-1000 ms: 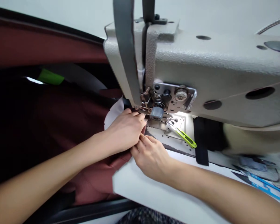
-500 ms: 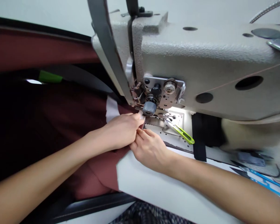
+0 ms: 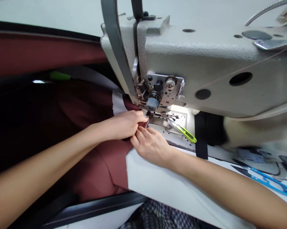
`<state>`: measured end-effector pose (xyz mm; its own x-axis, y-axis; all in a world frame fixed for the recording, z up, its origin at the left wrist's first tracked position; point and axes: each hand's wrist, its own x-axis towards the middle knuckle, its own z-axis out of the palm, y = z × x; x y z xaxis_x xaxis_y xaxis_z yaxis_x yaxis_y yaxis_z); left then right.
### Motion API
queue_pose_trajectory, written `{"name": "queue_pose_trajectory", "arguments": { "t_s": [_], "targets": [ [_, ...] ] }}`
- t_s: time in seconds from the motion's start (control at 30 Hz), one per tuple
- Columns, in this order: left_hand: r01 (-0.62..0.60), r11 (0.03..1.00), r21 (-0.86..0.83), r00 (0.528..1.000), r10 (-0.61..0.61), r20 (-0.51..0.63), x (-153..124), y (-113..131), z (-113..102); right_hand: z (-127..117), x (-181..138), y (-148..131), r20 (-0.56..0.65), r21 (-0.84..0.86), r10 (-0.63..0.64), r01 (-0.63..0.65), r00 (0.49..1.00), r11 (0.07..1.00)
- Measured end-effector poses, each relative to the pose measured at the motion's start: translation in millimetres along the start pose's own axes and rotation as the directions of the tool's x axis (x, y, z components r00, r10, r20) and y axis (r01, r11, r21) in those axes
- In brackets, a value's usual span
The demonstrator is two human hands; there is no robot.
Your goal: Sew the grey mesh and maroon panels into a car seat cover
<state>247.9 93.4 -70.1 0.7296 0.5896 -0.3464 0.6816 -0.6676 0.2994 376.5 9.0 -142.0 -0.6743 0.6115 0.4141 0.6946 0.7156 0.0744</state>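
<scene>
Dark red fabric [image 3: 105, 165] spreads from the left up to the sewing machine [image 3: 205, 57]. My left hand [image 3: 124, 124] is closed on its edge just left of the presser foot, with the thumb pointing toward the needle area. Touching it from the front right, my right hand [image 3: 151, 144] pinches the same edge; its fingertips are partly hidden. A pale strip [image 3: 118, 103] shows behind my left hand. The needle itself is hidden behind the grey tension knob [image 3: 152, 103]. Lime-green thread snips [image 3: 185, 132] lie on the machine bed to the right of the hands.
Blue-handled snips [image 3: 269, 181] rest on the white tabletop [image 3: 162, 187] at the right. A black strap [image 3: 201, 136] crosses the machine bed. The grey machine head overhangs the work. A green item [image 3: 59, 75] lies at the back left.
The camera view has shifted slightly. Both hands remain at the fabric edge beside the presser foot, and more of the red fabric shows below my left wrist.
</scene>
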Motion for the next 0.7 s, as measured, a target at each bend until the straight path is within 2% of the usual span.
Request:
{"name": "queue_pose_trajectory", "arguments": {
  "t_s": [0.07, 0.17, 0.27, 0.33, 0.4, 0.43, 0.5, 0.57, 0.6, 0.63, 0.7],
  "targets": [
    [0.012, 1.000, 0.011, 0.999, -0.012, 0.045, 4.9, -0.2, -8.1, 3.0, 2.7, 2.1, -0.017, -0.006, 0.004, -0.004, 1.000, 1.000],
    [-0.022, 1.000, 0.006, 0.983, 0.020, 0.181, 13.0, -6.5, -22.4, 6.7, 12.6, 6.9, -0.036, -0.045, -0.011, 0.010, 0.999, 0.999],
    [-0.014, 0.995, -0.103, 0.951, 0.045, 0.307, 18.2, -18.0, -33.3, 3.5, 26.5, 11.9, -0.041, -0.080, -0.127, 0.123, 0.991, 0.989],
    [0.015, 0.980, -0.197, 0.939, 0.054, 0.341, 19.1, -25.6, -36.1, -3.7, 34.7, 12.5, -0.061, -0.066, -0.233, 0.229, 0.971, 0.971],
    [0.022, 0.970, -0.242, 0.937, 0.064, 0.343, 18.5, -31.3, -35.1, -12.5, 40.2, 9.4, -0.043, 0.011, -0.263, 0.264, 0.964, 0.965],
    [0.017, 0.969, -0.245, 0.944, 0.065, 0.324, 18.0, -33.2, -33.3, -16.5, 41.7, 6.5, -0.013, 0.072, -0.214, 0.214, 0.977, 0.974],
    [-0.027, 0.975, -0.222, 0.961, 0.086, 0.262, 16.9, -35.8, -28.1, -21.5, 41.3, -1.3, 0.081, 0.201, 0.031, -0.047, 0.996, 0.978],
    [-0.077, 0.980, -0.183, 0.969, 0.117, 0.220, 14.8, -36.5, -20.7, -22.0, 35.1, -10.3, 0.167, 0.306, 0.318, -0.356, 0.933, 0.883],
    [-0.092, 0.985, -0.148, 0.975, 0.119, 0.186, 12.9, -36.2, -16.1, -20.6, 29.8, -15.1, 0.192, 0.348, 0.392, -0.436, 0.900, 0.830],
    [-0.094, 0.990, -0.103, 0.984, 0.108, 0.139, 10.0, -35.4, -10.7, -18.5, 23.3, -19.9, 0.194, 0.383, 0.399, -0.444, 0.896, 0.810],
    [-0.066, 0.998, -0.013, 0.998, 0.066, 0.000, 1.7, -32.4, 2.2, -13.2, 9.4, -29.5, 0.133, 0.386, 0.266, -0.297, 0.955, 0.873]
  ]
}}
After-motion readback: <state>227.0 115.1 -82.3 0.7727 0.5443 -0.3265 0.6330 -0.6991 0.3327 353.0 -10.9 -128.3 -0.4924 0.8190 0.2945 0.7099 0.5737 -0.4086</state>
